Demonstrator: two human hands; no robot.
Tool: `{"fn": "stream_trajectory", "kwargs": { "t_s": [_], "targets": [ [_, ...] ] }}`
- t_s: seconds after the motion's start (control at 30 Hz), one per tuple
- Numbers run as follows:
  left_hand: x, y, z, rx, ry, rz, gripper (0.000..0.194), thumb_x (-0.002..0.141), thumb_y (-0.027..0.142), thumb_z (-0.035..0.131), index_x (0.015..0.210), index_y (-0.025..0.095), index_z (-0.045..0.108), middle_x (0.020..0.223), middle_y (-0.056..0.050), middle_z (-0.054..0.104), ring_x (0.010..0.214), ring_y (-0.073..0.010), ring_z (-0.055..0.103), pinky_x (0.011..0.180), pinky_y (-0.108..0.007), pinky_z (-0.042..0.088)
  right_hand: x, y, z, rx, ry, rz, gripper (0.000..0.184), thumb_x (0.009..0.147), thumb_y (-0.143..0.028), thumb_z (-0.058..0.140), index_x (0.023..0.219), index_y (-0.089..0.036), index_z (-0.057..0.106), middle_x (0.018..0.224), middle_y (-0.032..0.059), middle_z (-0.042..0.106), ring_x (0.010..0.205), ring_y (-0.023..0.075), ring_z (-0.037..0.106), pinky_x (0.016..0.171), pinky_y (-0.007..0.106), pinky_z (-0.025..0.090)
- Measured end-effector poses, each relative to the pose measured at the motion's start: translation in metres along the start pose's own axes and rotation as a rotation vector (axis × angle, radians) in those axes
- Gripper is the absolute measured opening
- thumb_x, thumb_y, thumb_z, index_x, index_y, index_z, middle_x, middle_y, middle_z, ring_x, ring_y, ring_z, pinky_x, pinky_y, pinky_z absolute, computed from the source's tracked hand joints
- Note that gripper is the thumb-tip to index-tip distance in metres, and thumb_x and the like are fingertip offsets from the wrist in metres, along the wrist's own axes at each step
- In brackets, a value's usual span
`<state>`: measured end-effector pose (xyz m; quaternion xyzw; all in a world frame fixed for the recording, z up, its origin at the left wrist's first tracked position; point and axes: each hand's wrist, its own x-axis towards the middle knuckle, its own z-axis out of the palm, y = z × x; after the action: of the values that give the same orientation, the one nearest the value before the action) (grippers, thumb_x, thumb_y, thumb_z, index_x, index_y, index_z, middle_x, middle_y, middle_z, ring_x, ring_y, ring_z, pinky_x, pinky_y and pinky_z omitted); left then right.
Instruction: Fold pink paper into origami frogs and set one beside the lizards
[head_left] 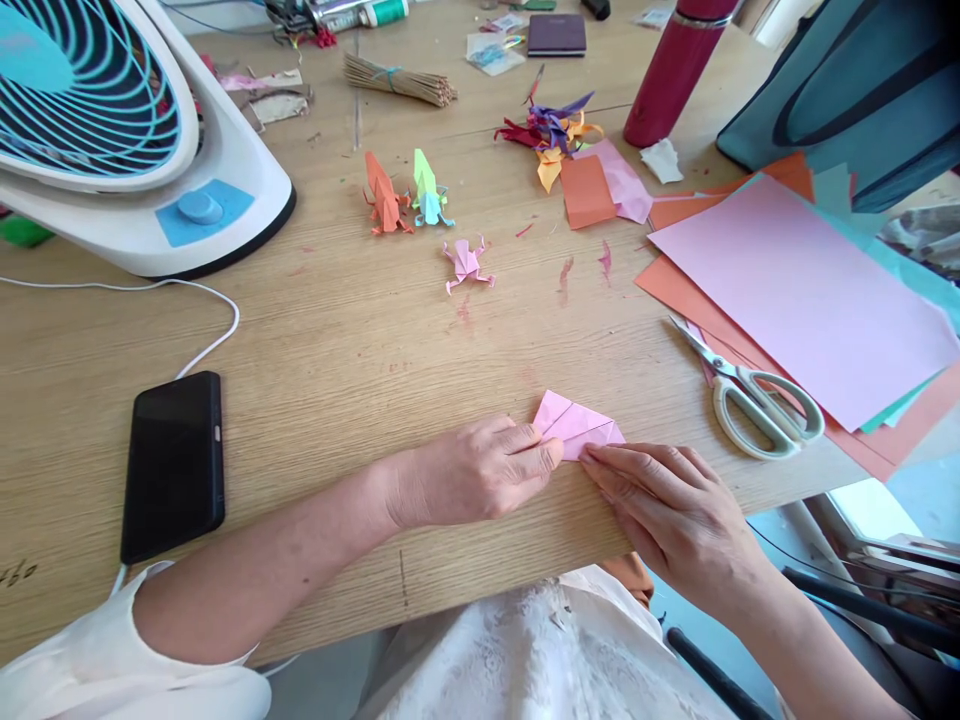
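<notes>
A small folded pink paper (pixel 574 420) lies on the wooden table (pixel 337 340) near its front edge. My left hand (pixel 480 470) presses on the paper's left corner with its fingers curled together. My right hand (pixel 667 505) lies over the paper's lower right edge, fingers held together and pressing down. Only the upper part of the folded paper shows between the two hands.
Scissors (pixel 750 395) lie right of the hands beside a stack of coloured sheets (pixel 802 290). Three origami frogs, orange (pixel 384 196), green-blue (pixel 427 190) and pink (pixel 466 263), sit further back. A black phone (pixel 174 462) lies at left, a fan (pixel 127 130) behind it, a red bottle (pixel 679 70) at back.
</notes>
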<state>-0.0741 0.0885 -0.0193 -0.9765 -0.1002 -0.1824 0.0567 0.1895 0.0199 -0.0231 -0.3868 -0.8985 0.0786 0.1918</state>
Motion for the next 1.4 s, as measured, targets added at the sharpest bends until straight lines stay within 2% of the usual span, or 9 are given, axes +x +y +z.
{"fn": "stream_trajectory", "kwargs": {
  "t_s": [0.13,0.23,0.47,0.6,0.73,0.93,1.1,1.23,1.4],
  "targets": [
    [0.001,-0.003,-0.005,0.023,-0.056,0.052,0.023,0.097,0.01,0.052,0.116,0.01,0.064,0.108,-0.01,0.07,0.096,-0.0177,0.065,0.078,-0.03,0.056,0.001,0.0,0.001,0.005,-0.015,-0.003,0.035,0.098,-0.012,0.049,0.132,-0.011,0.057,0.13,0.013,0.065,0.107,0.0256,0.06,0.082,0.04,0.043],
    [0.002,-0.003,-0.008,0.012,-0.102,0.021,0.031,0.098,0.01,0.05,0.127,0.011,0.059,0.108,-0.009,0.071,0.096,-0.0165,0.065,0.08,-0.03,0.057,0.001,0.001,0.002,0.018,-0.009,0.0,0.035,0.098,-0.013,0.048,0.132,-0.013,0.057,0.13,0.013,0.065,0.106,0.0257,0.06,0.082,0.04,0.044],
    [0.003,-0.001,-0.005,-0.031,-0.045,-0.048,0.022,0.098,0.011,0.051,0.115,0.013,0.065,0.103,-0.007,0.071,0.094,-0.0169,0.065,0.082,-0.03,0.058,-0.01,0.011,0.002,0.143,0.097,0.05,0.051,0.093,0.0,0.049,0.142,-0.016,0.05,0.13,0.014,0.061,0.109,0.0227,0.061,0.089,0.037,0.049],
    [0.004,-0.001,-0.003,-0.089,-0.051,-0.065,0.023,0.099,0.011,0.049,0.115,0.013,0.065,0.098,-0.006,0.071,0.091,-0.0163,0.064,0.081,-0.03,0.058,-0.016,0.013,-0.002,0.153,0.025,0.006,0.057,0.094,-0.001,0.048,0.148,-0.017,0.044,0.141,0.0158,0.053,0.117,0.0264,0.057,0.094,0.042,0.048],
    [0.004,-0.003,-0.004,-0.129,-0.077,-0.079,0.025,0.1,0.013,0.048,0.12,0.014,0.063,0.103,-0.007,0.07,0.097,-0.0174,0.063,0.084,-0.031,0.056,-0.014,0.012,-0.003,0.139,-0.017,0.0,0.058,0.094,-0.002,0.047,0.15,-0.016,0.041,0.142,0.0175,0.051,0.114,0.0275,0.056,0.093,0.044,0.049],
    [0.002,-0.003,-0.003,-0.09,-0.115,-0.075,0.027,0.099,0.013,0.048,0.122,0.015,0.062,0.11,-0.008,0.068,0.096,-0.0168,0.061,0.085,-0.031,0.054,-0.011,0.011,-0.004,0.075,-0.023,-0.016,0.051,0.094,-0.004,0.048,0.144,-0.014,0.047,0.137,0.0174,0.057,0.111,0.0285,0.058,0.089,0.044,0.05],
    [0.002,0.0,-0.001,0.007,-0.085,-0.019,0.024,0.096,0.01,0.052,0.118,0.015,0.063,0.122,-0.009,0.065,0.108,-0.0186,0.059,0.087,-0.031,0.05,-0.004,0.008,-0.008,-0.065,-0.016,-0.113,0.04,0.093,-0.003,0.052,0.133,-0.007,0.056,0.129,0.0181,0.064,0.106,0.0279,0.062,0.083,0.042,0.05],
    [0.005,0.001,-0.004,0.023,-0.091,-0.011,0.021,0.097,0.012,0.052,0.114,0.013,0.064,0.113,-0.009,0.068,0.104,-0.0189,0.06,0.089,-0.033,0.048,0.0,0.008,-0.01,-0.091,-0.017,-0.129,0.035,0.093,-0.003,0.053,0.127,-0.007,0.06,0.125,0.0167,0.067,0.101,0.0264,0.063,0.08,0.041,0.051],
    [0.011,0.003,-0.007,0.046,-0.098,-0.014,0.023,0.097,0.01,0.05,0.116,0.014,0.063,0.107,-0.008,0.068,0.097,-0.0168,0.06,0.086,-0.032,0.047,-0.002,0.012,-0.011,-0.055,-0.035,-0.128,0.039,0.094,-0.004,0.05,0.132,-0.011,0.057,0.128,0.0147,0.066,0.104,0.0256,0.062,0.084,0.041,0.052]
  ]
}}
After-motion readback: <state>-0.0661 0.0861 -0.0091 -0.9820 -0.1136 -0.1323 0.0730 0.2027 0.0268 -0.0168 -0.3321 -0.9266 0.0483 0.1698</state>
